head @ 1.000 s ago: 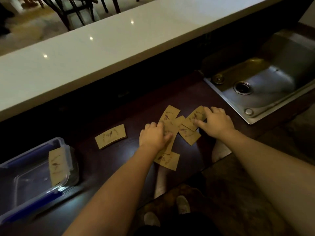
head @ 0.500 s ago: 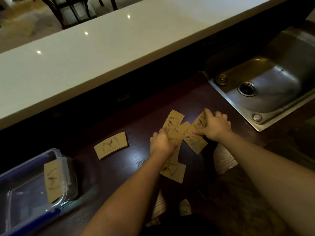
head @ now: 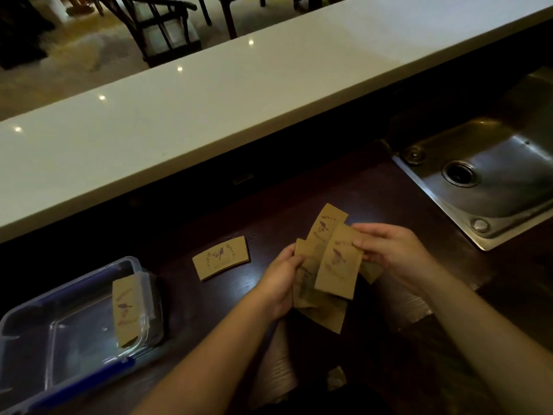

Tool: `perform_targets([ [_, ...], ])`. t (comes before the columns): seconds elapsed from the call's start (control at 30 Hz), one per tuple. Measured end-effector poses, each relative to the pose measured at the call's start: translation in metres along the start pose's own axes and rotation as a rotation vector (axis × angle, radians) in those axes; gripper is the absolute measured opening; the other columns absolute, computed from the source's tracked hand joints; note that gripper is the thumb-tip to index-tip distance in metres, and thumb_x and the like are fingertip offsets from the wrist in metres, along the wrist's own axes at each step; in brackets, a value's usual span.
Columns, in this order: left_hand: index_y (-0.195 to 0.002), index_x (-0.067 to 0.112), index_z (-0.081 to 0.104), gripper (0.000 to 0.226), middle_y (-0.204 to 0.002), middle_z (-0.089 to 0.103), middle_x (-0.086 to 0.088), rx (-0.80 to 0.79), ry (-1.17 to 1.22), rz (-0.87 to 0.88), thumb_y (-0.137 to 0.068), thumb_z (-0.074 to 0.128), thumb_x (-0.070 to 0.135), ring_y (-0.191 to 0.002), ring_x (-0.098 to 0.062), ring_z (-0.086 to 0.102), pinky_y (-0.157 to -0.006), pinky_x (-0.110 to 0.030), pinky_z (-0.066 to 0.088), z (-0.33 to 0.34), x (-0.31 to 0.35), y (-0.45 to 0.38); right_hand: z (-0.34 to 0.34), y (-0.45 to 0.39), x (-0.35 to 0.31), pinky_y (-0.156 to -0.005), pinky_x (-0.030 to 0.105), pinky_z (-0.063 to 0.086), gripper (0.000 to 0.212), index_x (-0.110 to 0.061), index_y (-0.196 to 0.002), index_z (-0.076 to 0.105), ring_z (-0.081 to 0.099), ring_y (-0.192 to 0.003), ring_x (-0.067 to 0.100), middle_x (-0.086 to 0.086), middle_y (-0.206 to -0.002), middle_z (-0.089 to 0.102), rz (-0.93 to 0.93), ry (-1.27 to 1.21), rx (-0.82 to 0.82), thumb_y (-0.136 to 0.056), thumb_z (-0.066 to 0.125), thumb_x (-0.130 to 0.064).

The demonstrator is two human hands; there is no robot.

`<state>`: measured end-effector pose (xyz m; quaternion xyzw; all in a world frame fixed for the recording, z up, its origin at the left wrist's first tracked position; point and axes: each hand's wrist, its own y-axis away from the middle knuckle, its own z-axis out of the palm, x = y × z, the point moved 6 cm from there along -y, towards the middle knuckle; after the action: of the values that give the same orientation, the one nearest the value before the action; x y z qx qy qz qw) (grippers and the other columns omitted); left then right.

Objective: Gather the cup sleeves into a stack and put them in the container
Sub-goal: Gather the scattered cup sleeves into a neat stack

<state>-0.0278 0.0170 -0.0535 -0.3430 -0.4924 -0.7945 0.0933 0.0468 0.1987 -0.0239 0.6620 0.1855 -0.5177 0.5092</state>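
Several brown cup sleeves with a bird print (head: 327,265) are bunched loosely between both hands above the dark wooden counter. My left hand (head: 281,280) grips their left edge; my right hand (head: 389,253) pinches their right side. One lone sleeve (head: 220,258) lies flat on the counter to the left. Another sleeve (head: 125,313) leans against the right wall of the clear plastic container (head: 36,339) with blue clips at the lower left.
A steel sink (head: 484,181) is sunk into the counter at the right. A raised white bar top (head: 209,94) runs along the far side. The dark counter (head: 374,190) ends close to my body; the floor and my shoes show below.
Both hands have drawn the scattered sleeves together and lifted them off the counter into a loose bunch. The lone sleeve and the one in the container stay put.
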Motion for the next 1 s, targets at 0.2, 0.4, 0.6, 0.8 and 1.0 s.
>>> perform_targets([
  [0.2,-0.129,0.017,0.055,0.033,-0.111,0.070,-0.013,-0.134,0.005,-0.054,-0.097,0.050,0.025,-0.094,-0.023,0.068,-0.080,-0.040,0.056,-0.004,-0.026,0.025,0.059,0.012,0.026,-0.067,0.020,0.048,0.041,-0.014,-0.119,0.067,0.057,-0.068,0.007,-0.002,-0.082,0.064,-0.126,0.439,-0.088,-0.079,0.076,-0.012],
  [0.4,-0.123,0.015,0.055,0.033,-0.105,0.069,-0.019,-0.094,0.026,-0.004,-0.094,0.049,0.001,-0.087,-0.030,0.069,-0.080,-0.048,0.055,-0.024,-0.037,0.034,0.055,0.009,0.032,-0.072,0.026,0.042,0.051,-0.018,-0.129,0.060,0.055,-0.084,0.015,0.000,-0.099,0.057,-0.246,0.701,0.142,-0.081,0.071,-0.036],
  [0.6,-0.123,0.020,0.055,0.036,-0.112,0.068,-0.021,0.009,0.085,0.052,-0.093,0.051,0.000,-0.084,-0.029,0.072,-0.077,-0.048,0.055,-0.044,-0.037,0.042,-0.009,0.002,0.041,-0.092,0.042,0.042,0.058,-0.005,-0.119,0.057,0.043,-0.116,0.037,0.020,-0.125,0.050,-0.014,1.084,0.504,-0.086,0.057,-0.053],
  [0.8,-0.119,0.020,0.056,0.028,-0.117,0.067,-0.023,0.093,0.122,0.055,-0.096,0.048,0.006,-0.095,-0.035,0.069,-0.091,-0.056,0.049,-0.051,-0.041,0.050,-0.014,0.002,0.048,-0.087,0.041,0.044,0.050,-0.010,-0.112,0.060,0.047,-0.112,0.036,0.016,-0.118,0.055,0.040,1.139,0.476,-0.081,0.066,-0.049],
  [1.0,-0.121,0.014,0.060,0.030,-0.118,0.067,-0.023,0.231,0.169,0.033,-0.097,0.047,0.026,-0.107,-0.039,0.065,-0.094,-0.055,0.049,-0.057,-0.043,0.047,0.008,0.019,0.038,-0.060,0.025,0.047,0.009,-0.008,-0.088,0.072,0.067,-0.074,0.018,0.004,-0.077,0.071,0.052,0.242,0.231,-0.087,0.067,-0.014],
])
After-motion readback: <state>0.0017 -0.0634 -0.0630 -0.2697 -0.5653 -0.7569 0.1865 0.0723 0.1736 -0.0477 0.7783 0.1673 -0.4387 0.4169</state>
